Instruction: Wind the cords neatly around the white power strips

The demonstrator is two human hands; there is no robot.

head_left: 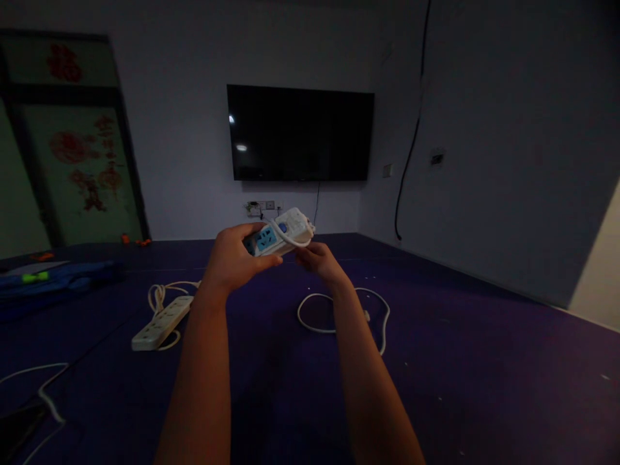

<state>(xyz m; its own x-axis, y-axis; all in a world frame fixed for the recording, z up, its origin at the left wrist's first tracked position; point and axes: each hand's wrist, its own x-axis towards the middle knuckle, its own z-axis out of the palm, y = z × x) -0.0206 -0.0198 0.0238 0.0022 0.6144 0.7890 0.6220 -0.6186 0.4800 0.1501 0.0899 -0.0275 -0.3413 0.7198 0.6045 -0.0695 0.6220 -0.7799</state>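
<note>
My left hand (236, 258) is closed around one end of a white power strip (293, 223) with blue sockets, held up in front of me at a tilt. Part of its white cord (285, 235) loops across the strip's upper face. Below the far end, my right hand (320, 259) pinches the cord with its fingertips, though the fingers are partly in shadow. The rest of the cord (310, 328) lies in a loose curve on the purple floor (281, 387), partly behind my right forearm.
On the floor at left rests a second white power strip (162, 325) with a coiled cord. A blue cloth item (72, 279) lies farther left, and a white cable (46, 394) at lower left. A television (303, 134) hangs on the back wall; a black cable (407, 168) runs down the right wall.
</note>
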